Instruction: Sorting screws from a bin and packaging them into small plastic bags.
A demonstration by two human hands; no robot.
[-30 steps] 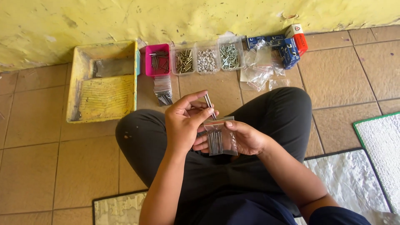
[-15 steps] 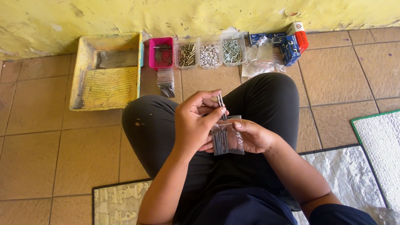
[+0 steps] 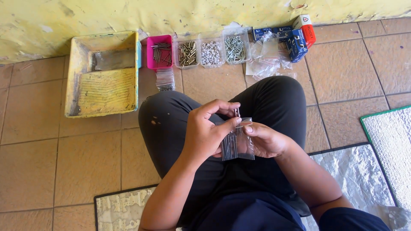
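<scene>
Left hand point(image 3: 205, 137) pinched upright nails point(image 3: 236, 113), apparently, directly above clear bag point(image 3: 238, 144), whose mouth right hand point(image 3: 265, 139) pinched.

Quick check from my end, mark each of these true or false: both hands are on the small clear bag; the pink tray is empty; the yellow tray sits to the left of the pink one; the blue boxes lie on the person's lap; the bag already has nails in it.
1. Both hands are on the small clear bag. True: the left hand and right hand pinch its top.
2. The pink tray is empty. False: it holds dark nails.
3. The yellow tray sits left of the pink one. True.
4. The blue boxes lie on the lap. False: they lie on the floor by the wall.
5. The bag holds nails. True.
</scene>
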